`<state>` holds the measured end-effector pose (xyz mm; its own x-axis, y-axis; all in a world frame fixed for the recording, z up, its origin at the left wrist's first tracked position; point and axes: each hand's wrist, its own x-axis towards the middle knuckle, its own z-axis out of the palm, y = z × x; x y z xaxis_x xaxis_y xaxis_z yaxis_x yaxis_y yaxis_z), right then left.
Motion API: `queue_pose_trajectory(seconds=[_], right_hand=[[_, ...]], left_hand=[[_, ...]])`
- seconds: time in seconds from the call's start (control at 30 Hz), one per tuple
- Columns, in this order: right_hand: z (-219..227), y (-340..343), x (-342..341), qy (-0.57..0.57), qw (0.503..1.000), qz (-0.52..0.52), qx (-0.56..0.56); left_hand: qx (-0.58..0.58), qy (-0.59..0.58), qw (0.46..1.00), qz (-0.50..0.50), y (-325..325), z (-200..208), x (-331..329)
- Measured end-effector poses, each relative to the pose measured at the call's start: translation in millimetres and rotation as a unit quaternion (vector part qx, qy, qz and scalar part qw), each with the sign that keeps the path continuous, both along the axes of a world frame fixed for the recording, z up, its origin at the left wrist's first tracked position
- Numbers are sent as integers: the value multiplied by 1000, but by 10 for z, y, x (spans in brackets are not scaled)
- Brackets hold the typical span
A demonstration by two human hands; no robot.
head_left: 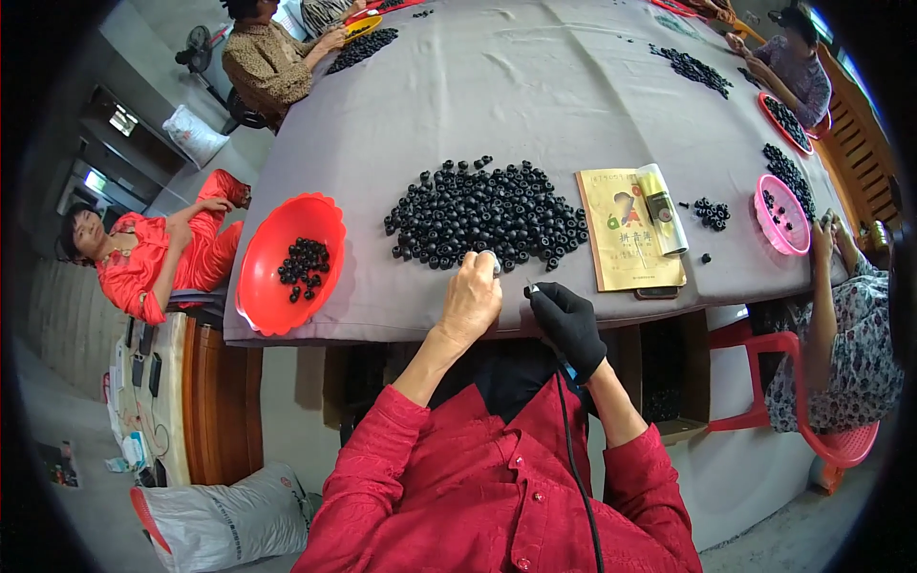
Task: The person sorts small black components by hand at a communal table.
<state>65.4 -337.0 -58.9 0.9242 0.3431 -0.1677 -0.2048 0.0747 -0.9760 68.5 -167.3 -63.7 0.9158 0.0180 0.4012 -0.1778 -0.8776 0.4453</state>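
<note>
A large pile of small black rounded pieces, bead-like with holes [487, 215], lies on the grey cloth before me. My left hand [471, 298], bare, is closed at the pile's near edge. Something whitish covers or sits at its fingertips; what they pinch is hidden. Just right of it, my right hand [570, 328] wears a black glove and is closed around a slim corded tool, mostly hidden. A thin tip pokes out toward my left hand, with a small dark piece by it. From under the glove a black cable [565, 430] runs down over my red shirt.
Left of the pile stands a red scalloped tray [258, 286] with some black pieces. A yellow booklet [611, 258] lies to the right, a clear-wrapped roll [662, 212] on it. Beyond is a pink basket [783, 239]. Several people sit around the table [449, 86].
</note>
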Motion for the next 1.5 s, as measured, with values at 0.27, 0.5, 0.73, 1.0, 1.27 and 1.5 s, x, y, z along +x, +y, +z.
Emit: queue_pose_trajectory(seconds=[0.27, 0.5, 0.73, 1.0, 1.27, 1.5], right_hand=[[27, 2, -6, 8, 1000, 10, 3], [62, 7, -11, 17, 1000, 19, 7], [67, -2, -17, 16, 1000, 20, 17], [57, -7, -25, 5, 999, 38, -3], [43, -6, -42, -34, 998, 53, 2], [-66, -15, -25, -96, 994, 52, -6]], left_hand=[[-474, 176, 861, -54, 119, -79, -124], [-619, 175, 754, -135, -26, -55, -102], [-653, 193, 715, -155, -32, -77, -96], [-667, 217, 698, -147, -8, -82, -112], [-702, 233, 655, -155, -35, -56, -139], [-725, 238, 624, -168, -68, -57, -145]])
